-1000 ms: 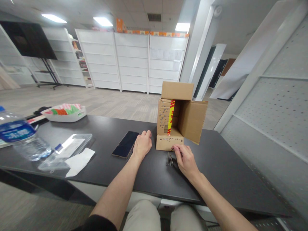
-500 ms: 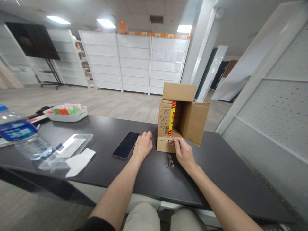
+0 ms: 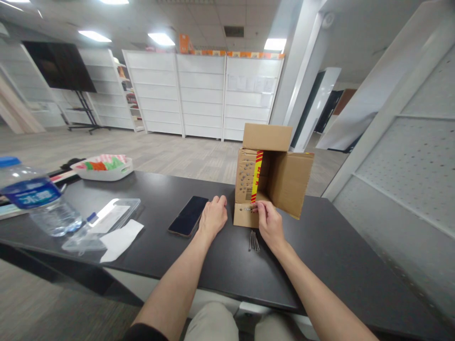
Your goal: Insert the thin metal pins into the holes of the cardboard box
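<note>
An open cardboard box [image 3: 245,180] stands on the black table, with a yellow and red tape strip down its left flap. Grey round heads dot that flap, and small holes run along the lower flap. At this lower flap, my right hand [image 3: 270,225] pinches a thin metal nail [image 3: 253,207] between thumb and fingers; most of the nail is hidden. Several long nails [image 3: 254,240] lie on the table just below the box. My left hand [image 3: 213,215] rests with loosely curled fingers beside a dark phone [image 3: 188,216]; nothing shows in it.
A water bottle [image 3: 42,201] leans at the left over a clear plastic case [image 3: 117,213]. White paper [image 3: 122,240] lies near the case. Behind them sits a white basket [image 3: 106,175] with colourful packets. A perforated white panel [image 3: 408,189] rises at the right.
The view has shifted slightly, so everything sits a little further right. My right hand has moved slightly left relative to the box, along the lower flap. My left hand stays by the phone.
</note>
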Demonstrator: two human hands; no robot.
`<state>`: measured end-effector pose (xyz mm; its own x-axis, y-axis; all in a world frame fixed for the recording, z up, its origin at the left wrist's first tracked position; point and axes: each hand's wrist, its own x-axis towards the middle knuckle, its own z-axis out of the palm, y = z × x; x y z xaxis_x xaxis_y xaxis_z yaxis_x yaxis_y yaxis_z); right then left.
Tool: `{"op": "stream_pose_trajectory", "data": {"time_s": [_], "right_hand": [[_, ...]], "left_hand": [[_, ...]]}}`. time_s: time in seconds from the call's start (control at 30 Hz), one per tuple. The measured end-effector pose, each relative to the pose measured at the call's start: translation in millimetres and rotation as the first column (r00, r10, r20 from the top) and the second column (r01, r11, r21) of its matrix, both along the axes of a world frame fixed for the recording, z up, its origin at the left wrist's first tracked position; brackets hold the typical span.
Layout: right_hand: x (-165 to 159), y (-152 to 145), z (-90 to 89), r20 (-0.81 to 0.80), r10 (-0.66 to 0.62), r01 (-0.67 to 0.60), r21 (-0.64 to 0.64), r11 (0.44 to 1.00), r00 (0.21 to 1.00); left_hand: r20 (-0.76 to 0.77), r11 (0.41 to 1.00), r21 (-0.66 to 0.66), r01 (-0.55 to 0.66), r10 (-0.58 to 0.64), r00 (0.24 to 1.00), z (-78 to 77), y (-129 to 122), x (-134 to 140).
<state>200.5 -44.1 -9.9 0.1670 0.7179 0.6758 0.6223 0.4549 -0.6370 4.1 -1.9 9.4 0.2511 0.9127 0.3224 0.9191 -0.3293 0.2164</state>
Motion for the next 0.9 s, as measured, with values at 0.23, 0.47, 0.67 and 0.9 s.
{"op": "stream_pose_trajectory", "data": {"time_s": [0.23,0.47,0.67,0.9], "right_hand": [[-0.1,1.3,-0.9,-0.003,0.027,-0.027,0.003,1.0,1.0],[-0.5,0.7,-0.1,0.034,0.024,-0.025,0.017,1.0,0.999],[-0.1,1.1,-0.7,0.076,0.017,-0.019,0.024,1.0,0.997],[1.9,1.5,-2.7,0.153,-0.012,0.004,0.054,0.999,0.988]], "left_hand": [[0.002,1.0,-0.007,-0.009,0.009,1.0,-0.8,0.5,0.1],[0.004,1.0,0.01,-0.003,0.003,1.0,-1.7,1.2,-0.4],[-0.003,1.0,0.007,-0.007,0.007,1.0,-1.7,1.5,-0.5],[0.007,1.0,0.001,-0.005,0.005,1.0,-3.5,2.5,-0.7]]}}
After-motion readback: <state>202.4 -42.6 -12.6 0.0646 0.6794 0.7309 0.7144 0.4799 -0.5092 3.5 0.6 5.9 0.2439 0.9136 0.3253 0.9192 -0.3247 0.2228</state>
